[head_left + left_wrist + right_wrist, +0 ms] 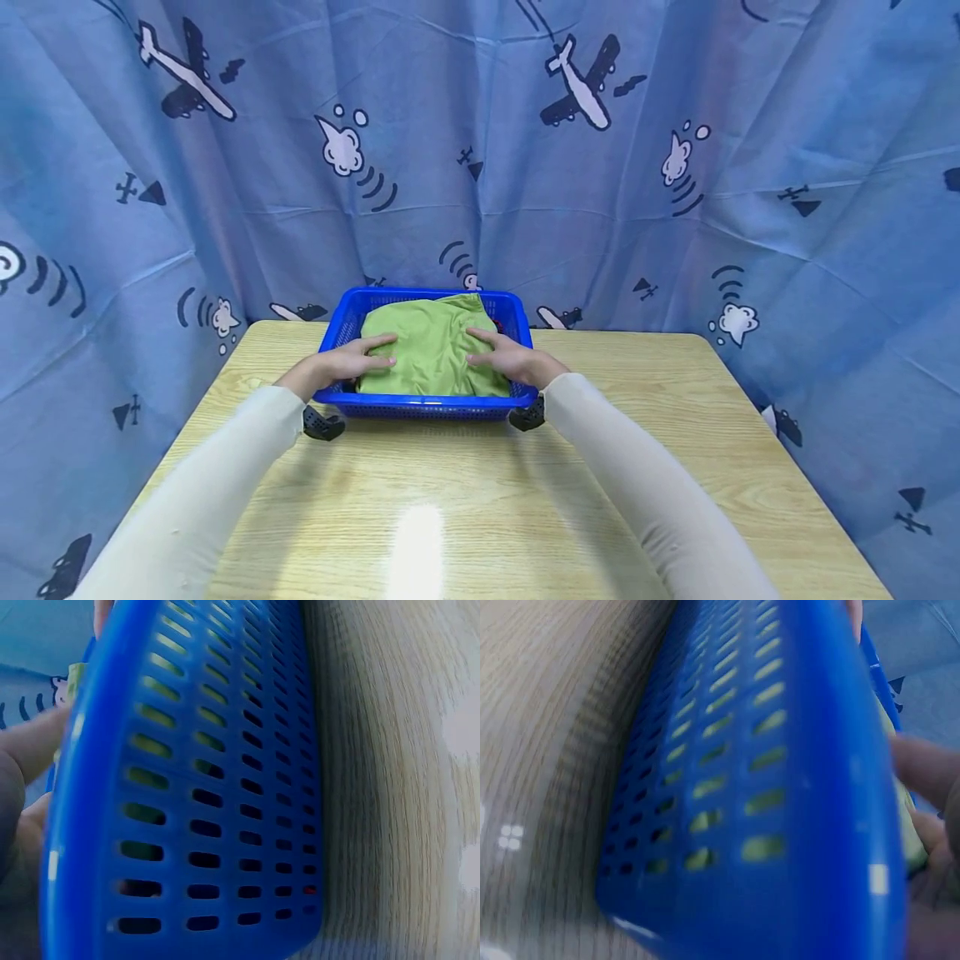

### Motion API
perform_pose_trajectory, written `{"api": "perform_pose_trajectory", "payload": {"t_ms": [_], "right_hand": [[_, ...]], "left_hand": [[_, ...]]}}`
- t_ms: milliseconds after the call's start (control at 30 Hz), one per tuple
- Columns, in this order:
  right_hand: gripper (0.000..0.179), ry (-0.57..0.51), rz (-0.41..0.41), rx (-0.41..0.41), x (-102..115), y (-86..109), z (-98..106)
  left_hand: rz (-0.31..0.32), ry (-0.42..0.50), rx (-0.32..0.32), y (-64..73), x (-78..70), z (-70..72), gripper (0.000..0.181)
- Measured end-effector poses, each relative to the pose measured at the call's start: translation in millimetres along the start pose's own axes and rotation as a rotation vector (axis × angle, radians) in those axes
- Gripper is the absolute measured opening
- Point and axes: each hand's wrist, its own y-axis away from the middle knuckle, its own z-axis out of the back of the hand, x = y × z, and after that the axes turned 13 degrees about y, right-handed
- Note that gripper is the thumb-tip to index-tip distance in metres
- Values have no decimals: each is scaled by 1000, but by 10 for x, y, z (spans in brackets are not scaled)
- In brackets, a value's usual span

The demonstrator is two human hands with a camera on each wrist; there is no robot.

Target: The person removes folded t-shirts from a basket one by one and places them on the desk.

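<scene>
A folded green cloth (427, 354) lies in a blue plastic basket (423, 407) with slotted walls. Over the cloth's left side reaches my left hand (352, 358), thumb and fingers spread and extended. My right hand (513, 358) mirrors it at the right side, its fingertips also on the green fabric. Both wrists pass above the basket's near corners. In the left wrist view the basket wall (172, 847) hides most of the left hand (30, 765). Green shows through the slots in the right wrist view, with the right hand (930, 795) beyond the rim.
The basket stands at the back of a wood-grain table (600, 467). Behind and beside the table hangs a blue curtain (465, 150) printed with airplanes. Something small and red (498, 325) shows inside the basket at the cloth's right edge.
</scene>
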Motion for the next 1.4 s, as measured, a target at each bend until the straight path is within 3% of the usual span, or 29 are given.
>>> {"api": "perform_pose_trajectory", "payload": {"t_ms": [267, 467, 667, 967, 1100, 1400], "right_hand": [[65, 70, 2, -169, 50, -5, -34], [66, 45, 50, -226, 120, 58, 47], [66, 8, 98, -216, 179, 195, 221], [65, 16, 121, -180, 214, 424, 528], [66, -3, 146, -146, 171, 502, 694], [68, 80, 153, -155, -26, 719, 1072]], "left_hand": [[-60, 2, -100, -5, -4, -20, 76], [-101, 18, -136, 43, -73, 23, 78], [-154, 52, -136, 113, -224, 59, 80], [-237, 26, -95, 183, -450, 8, 87], [-261, 26, -90, 163, -567, -63, 89], [-311, 51, -29, 38, -871, -327, 94]]}}
